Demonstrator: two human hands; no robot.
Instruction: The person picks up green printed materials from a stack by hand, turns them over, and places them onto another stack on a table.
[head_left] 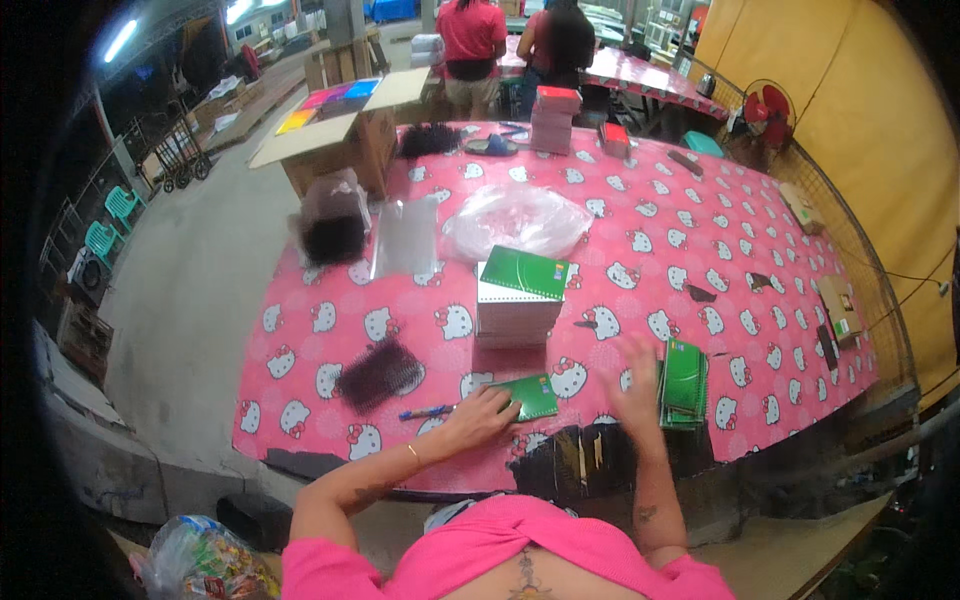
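A green-covered notebook [538,394] lies on the table close to me. My left hand [482,415] is closed over its left side, fingers curled on the cover. Beside that hand lies a blue pen [427,412]. My right hand [633,388], slightly blurred, hovers with its fingers apart and nothing in them. Just right of it is a small stack of green spiral notebooks [684,375]. Straight ahead rises a taller stack of notebooks [520,310]; its top one, with a green cover, sits turned at an angle.
The table [640,270] has a pink patterned cover, torn near me. Crumpled clear plastic [517,222], a dark mesh-like pad [380,376] and an open carton [350,150] stand beyond. Red-topped stacks [555,118] are farther off. Two people work behind; a red fan [768,112] is at right.
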